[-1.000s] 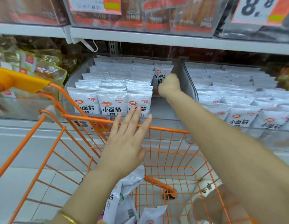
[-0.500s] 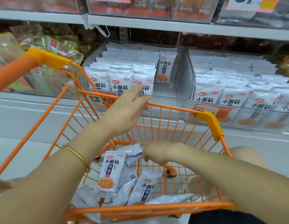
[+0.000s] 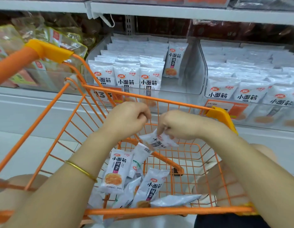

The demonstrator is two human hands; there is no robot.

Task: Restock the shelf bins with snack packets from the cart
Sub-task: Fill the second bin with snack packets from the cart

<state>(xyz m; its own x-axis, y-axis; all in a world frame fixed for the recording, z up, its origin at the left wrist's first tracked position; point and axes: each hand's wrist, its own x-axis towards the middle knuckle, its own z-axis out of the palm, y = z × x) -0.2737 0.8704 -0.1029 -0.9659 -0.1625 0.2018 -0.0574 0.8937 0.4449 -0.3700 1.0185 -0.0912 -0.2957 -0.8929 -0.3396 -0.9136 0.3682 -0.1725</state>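
Both hands are over the orange wire cart point(image 3: 143, 97). My right hand point(image 3: 177, 125) pinches a white snack packet point(image 3: 159, 142) by its top edge, lifted above the cart floor. My left hand point(image 3: 128, 117) hovers beside it with fingers curled and nothing in them. Several more white packets point(image 3: 115, 171) lie loose in the cart bottom. The clear shelf bin point(image 3: 190, 76) ahead holds rows of the same packets on its left side and one upright packet point(image 3: 175, 60) at the back of a mostly bare right column.
A second clear bin point(image 3: 251, 89) full of the same packets stands to the right. Green and brown snack bags point(image 3: 49, 46) fill the bin to the left. A white shelf board point(image 3: 175, 12) runs overhead. Orange price tags sit on the bin fronts.
My right hand drew back from the shelf bin into the cart and took hold of a packet. My left hand dropped from the cart rim and curled its fingers. The view tilted down.
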